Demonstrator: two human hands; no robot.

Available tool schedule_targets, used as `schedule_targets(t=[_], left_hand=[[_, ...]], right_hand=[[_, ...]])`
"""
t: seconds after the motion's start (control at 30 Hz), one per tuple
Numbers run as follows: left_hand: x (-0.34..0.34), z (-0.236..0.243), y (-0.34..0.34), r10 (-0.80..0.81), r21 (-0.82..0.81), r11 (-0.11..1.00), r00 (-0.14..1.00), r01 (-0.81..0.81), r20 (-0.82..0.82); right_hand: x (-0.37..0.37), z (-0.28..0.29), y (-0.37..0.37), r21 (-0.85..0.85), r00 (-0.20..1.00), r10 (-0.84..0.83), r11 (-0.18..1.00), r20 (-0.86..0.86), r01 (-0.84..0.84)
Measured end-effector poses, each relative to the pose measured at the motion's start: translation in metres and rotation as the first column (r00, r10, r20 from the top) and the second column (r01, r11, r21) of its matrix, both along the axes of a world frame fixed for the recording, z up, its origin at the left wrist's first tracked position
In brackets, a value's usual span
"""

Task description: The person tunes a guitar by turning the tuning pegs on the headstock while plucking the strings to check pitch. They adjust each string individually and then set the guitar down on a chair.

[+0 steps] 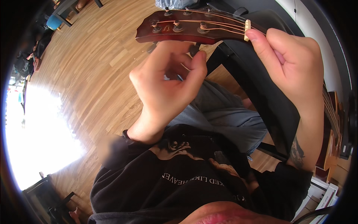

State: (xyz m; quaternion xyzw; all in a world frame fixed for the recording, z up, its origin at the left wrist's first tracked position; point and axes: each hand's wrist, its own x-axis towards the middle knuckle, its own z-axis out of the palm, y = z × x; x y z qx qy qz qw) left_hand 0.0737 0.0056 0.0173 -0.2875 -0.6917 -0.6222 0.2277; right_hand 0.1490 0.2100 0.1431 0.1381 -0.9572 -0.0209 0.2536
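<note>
A dark reddish-brown guitar headstock (pixel 167 35) lies across the top of the view, with copper-coloured strings running from its tuning posts to a pale nut (pixel 247 30). My left hand (pixel 167 80) is under its near edge, fingers curled. The thumb tip meets a dark tuning peg (pixel 194 50), and some fingers are hidden behind the wood. My right hand (pixel 296 56) is closed round the guitar neck just past the nut, thumb tip against the nut's near end. Most of the neck is hidden by that hand.
Below the headstock stands a black chair-like frame (pixel 257 86) beside my jeans-covered legs (pixel 223 112). Another stringed instrument (pixel 330 142) is at the right edge. A clear plastic bag (pixel 171 3) lies beyond the headstock. Wooden floor (pixel 93 63) stretches left toward a bright window (pixel 41 138).
</note>
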Motion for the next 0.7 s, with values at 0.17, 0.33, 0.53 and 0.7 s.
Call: schedule_targets(t=[0.17, 0.33, 0.53, 0.7], left_hand=[[-0.011, 0.001, -0.006, -0.054, -0.142, 0.99, 0.962, 0.016, -0.269], [0.001, 0.0, -0.009, -0.01, -0.026, 1.0, 0.992, 0.013, 0.124], [-0.008, -0.003, 0.001, 0.105, -0.186, 0.969, 0.955, -0.161, -0.278], [0.004, 0.018, -0.014, 0.052, -0.254, 0.966, 0.998, -0.057, -0.025]], right_hand=[[0.0, 0.004, -0.002, 0.033, 1.0, 0.014, 0.999, 0.015, -0.014], [-0.001, 0.005, -0.005, 0.048, 0.999, 0.035, 0.998, -0.006, -0.034], [-0.001, 0.004, -0.003, 0.04, 0.999, 0.033, 0.999, 0.001, -0.033], [-0.001, 0.003, 0.0, 0.043, 1.0, 0.027, 0.999, 0.004, -0.027]])
